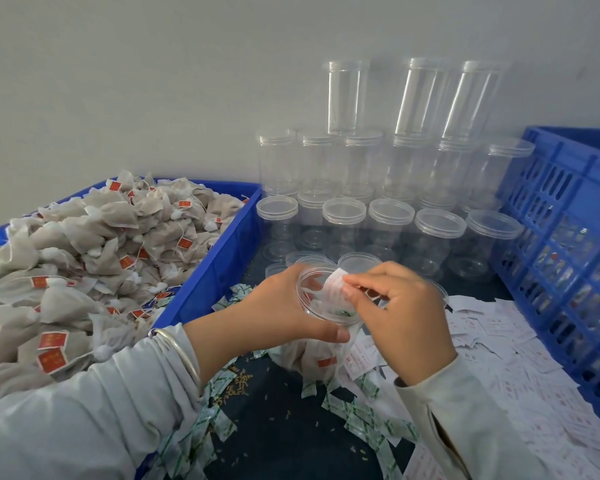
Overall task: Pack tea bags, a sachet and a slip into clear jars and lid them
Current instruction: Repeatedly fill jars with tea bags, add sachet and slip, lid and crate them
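The left hand point(291, 306) wraps its fingers round the rim of an open clear jar point(326, 306), tilting its mouth toward the camera, while the right hand point(406, 306) pinches a white slip point(333, 284) printed in red and feeds it into that mouth. Below the grip, the jar's body already shows packed tea bags point(312, 358), one with a red tag, and something green, probably the sachet, lies inside. By my reading this jar needs only the slip seated and a lid.

Just below and right of the held jar lie loose green sachets point(357, 414) and a spread of slips point(520, 375). Left of it, a blue bin point(201, 275) heaps with unpacked bags. Beyond it stand stacked lidded empty jars point(388, 216), so much work remains.
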A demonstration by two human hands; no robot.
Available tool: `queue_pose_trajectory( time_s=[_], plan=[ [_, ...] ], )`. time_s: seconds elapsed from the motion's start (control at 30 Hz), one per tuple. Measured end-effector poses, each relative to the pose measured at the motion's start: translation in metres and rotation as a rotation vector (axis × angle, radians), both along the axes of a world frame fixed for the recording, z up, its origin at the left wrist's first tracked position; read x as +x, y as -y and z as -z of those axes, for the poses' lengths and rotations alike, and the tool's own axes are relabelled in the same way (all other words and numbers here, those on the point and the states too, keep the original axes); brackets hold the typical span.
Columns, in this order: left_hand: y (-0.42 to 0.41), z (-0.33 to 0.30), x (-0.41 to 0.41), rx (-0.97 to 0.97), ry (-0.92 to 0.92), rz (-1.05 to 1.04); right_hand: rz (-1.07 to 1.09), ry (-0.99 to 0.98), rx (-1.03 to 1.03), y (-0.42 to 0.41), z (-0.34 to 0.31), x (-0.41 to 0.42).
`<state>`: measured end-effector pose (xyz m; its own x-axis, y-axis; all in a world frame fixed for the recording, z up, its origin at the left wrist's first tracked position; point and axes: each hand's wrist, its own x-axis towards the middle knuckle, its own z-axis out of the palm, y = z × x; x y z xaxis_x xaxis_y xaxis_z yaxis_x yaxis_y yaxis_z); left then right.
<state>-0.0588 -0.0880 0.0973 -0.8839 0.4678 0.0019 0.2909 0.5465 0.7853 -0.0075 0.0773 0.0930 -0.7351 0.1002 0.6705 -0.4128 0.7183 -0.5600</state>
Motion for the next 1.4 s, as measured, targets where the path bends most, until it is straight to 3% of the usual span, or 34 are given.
queue_pose_trajectory(
  time_s=[0.37,0.57,0.73,0.87,1.4],
  plan=[
    [-0.001,-0.003,0.003,-0.021,0.024,0.011,-0.021,0.003,-0.127,-0.02,0.004,0.012],
    [-0.002,-0.002,0.004,0.003,0.027,-0.001,0.037,0.14,-0.188,-0.05,0.018,0.024],
    [-0.011,-0.009,0.015,0.051,0.023,0.039,-0.181,0.141,-0.006,-0.054,0.014,0.046],
    [-0.03,-0.029,0.029,0.224,0.027,0.106,-0.248,0.041,0.15,-0.063,-0.011,0.057],
    [-0.214,-0.174,0.037,0.51,-0.254,0.452,0.135,-0.197,0.623,-0.217,-0.187,0.113]
  ],
)
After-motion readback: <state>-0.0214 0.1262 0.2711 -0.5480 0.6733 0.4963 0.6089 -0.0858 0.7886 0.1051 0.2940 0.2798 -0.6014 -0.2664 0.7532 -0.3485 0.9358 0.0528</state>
